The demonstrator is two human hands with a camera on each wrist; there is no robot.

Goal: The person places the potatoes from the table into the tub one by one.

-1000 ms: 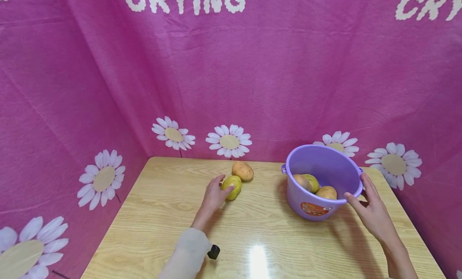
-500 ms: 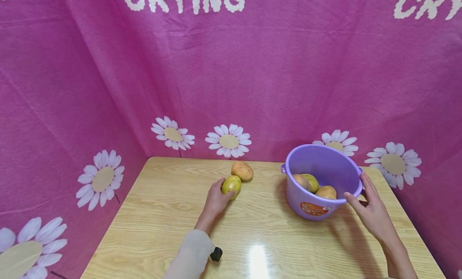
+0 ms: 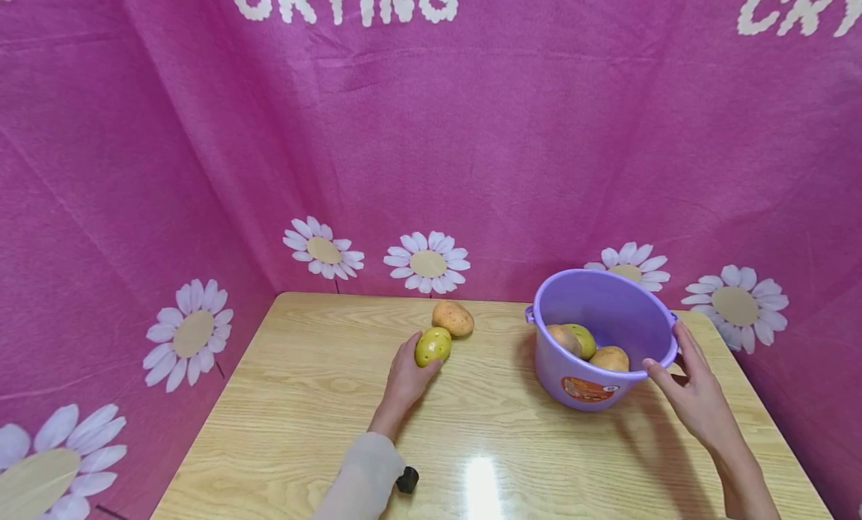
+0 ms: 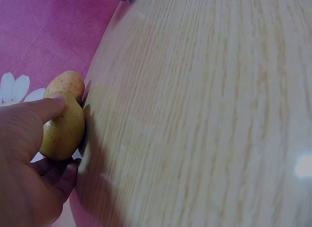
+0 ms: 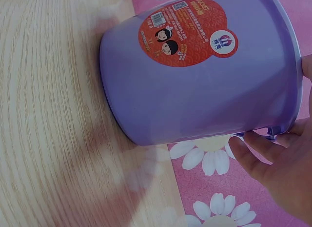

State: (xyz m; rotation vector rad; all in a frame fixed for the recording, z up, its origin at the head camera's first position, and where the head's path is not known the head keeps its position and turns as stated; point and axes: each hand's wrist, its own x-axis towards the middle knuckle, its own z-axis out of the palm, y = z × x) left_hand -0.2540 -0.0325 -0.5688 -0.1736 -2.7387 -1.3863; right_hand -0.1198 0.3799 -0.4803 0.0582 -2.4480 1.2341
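My left hand (image 3: 408,372) holds a yellow-green, dark-specked potato (image 3: 433,346) at the table's far side. In the left wrist view the thumb lies over this potato (image 4: 63,129) and the fingers curl beneath it. Just behind it is a tan potato (image 3: 453,319), overlapped by the held one in the left wrist view. To the right stands a purple bucket (image 3: 572,385) with a red-orange label. My right hand (image 3: 694,393) grips the bucket's right rim, thumb at the near edge, fingers outside by the handle lug. Inside lie two tan potatoes (image 3: 610,358) and a yellow-green one (image 3: 583,341).
The light wood-grain table (image 3: 323,400) ends at a pink cloth backdrop (image 3: 485,168) printed with white daisies and lettering. A black wrist fitting (image 3: 407,479) sticks out at the left sleeve. Light glares off the table's near middle.
My left hand has shifted slightly right and toward me around the yellow-green potato, its thumb now lower on it. The right hand and the bucket stay in place.
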